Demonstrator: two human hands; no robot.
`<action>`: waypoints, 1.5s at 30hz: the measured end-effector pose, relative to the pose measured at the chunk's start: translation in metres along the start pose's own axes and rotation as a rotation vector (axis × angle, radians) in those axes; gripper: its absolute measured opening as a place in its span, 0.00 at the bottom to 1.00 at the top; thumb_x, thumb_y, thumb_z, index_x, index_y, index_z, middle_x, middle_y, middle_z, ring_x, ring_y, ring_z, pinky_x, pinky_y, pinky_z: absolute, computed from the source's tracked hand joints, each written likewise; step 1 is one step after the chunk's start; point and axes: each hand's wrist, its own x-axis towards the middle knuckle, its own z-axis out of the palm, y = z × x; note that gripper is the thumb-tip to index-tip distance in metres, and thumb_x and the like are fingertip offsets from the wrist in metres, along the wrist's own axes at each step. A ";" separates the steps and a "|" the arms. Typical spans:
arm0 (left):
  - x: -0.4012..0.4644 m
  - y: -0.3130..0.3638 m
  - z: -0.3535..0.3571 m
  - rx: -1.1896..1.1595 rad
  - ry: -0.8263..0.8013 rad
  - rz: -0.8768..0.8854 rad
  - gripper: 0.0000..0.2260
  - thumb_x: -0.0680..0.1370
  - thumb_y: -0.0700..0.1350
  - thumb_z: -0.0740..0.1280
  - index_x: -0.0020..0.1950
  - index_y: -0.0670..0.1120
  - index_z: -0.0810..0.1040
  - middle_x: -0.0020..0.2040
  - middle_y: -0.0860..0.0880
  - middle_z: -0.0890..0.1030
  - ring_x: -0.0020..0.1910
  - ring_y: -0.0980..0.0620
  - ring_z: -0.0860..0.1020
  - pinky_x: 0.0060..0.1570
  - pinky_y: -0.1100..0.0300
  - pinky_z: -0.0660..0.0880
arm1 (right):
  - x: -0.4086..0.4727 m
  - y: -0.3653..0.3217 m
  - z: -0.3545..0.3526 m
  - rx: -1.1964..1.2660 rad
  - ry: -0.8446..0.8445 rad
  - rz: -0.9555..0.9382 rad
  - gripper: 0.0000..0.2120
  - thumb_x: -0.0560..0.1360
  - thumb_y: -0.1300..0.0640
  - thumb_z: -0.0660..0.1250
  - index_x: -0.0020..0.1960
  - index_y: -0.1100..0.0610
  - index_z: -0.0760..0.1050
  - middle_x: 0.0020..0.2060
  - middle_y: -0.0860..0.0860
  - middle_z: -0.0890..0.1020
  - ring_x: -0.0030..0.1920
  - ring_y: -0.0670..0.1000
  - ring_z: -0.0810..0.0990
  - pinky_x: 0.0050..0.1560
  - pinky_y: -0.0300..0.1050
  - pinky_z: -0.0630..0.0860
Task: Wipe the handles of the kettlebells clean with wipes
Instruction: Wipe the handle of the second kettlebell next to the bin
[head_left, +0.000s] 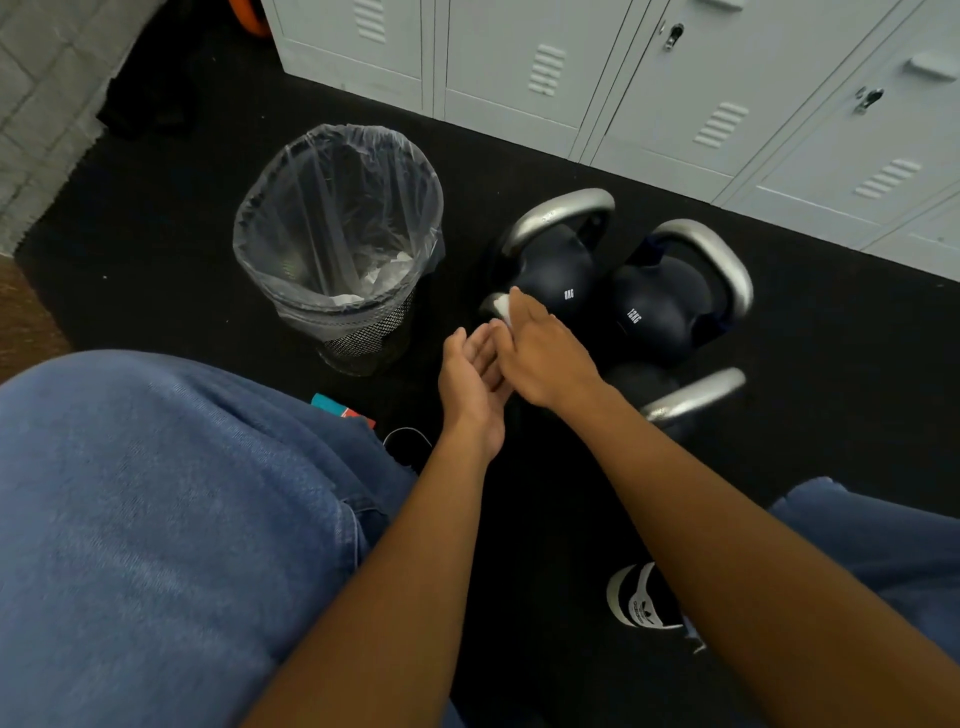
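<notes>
Three dark kettlebells with silver handles stand on the black floor mat: one marked 8KG (553, 270), one marked 12KG (660, 306), and a third (693, 395) nearer me, mostly hidden behind my right forearm. My right hand (545, 353) holds a white wipe (501, 305) against a silver handle end (487, 306) at the left of the 8KG kettlebell. My left hand (470, 374) is beside it, palm up with relaxed fingers that touch my right hand and hold nothing.
A mesh bin (337, 244) with a clear liner and crumpled white wipes inside stands left of the kettlebells. Grey lockers (675, 93) line the back. A teal and red packet (340, 409) lies by my left knee (156, 519). My shoe (641, 597) is below.
</notes>
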 end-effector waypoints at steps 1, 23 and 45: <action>-0.001 0.001 0.000 -0.002 -0.002 0.010 0.22 0.85 0.56 0.54 0.70 0.46 0.77 0.63 0.45 0.83 0.62 0.47 0.81 0.66 0.49 0.76 | 0.004 -0.004 0.001 -0.012 0.001 -0.012 0.29 0.87 0.48 0.52 0.83 0.62 0.54 0.81 0.58 0.61 0.80 0.58 0.61 0.80 0.54 0.57; 0.017 -0.016 0.004 1.305 -0.229 0.663 0.25 0.88 0.50 0.47 0.84 0.46 0.47 0.84 0.52 0.48 0.81 0.60 0.42 0.79 0.63 0.41 | -0.030 0.028 0.054 0.397 0.386 0.182 0.15 0.84 0.45 0.61 0.65 0.53 0.74 0.55 0.49 0.82 0.53 0.50 0.82 0.48 0.46 0.77; 0.069 0.008 -0.010 1.381 -0.348 1.042 0.23 0.85 0.48 0.48 0.71 0.43 0.77 0.71 0.47 0.77 0.76 0.52 0.67 0.75 0.48 0.63 | -0.015 0.029 0.061 0.209 0.634 0.155 0.21 0.84 0.48 0.52 0.55 0.56 0.81 0.38 0.49 0.83 0.34 0.48 0.75 0.30 0.41 0.66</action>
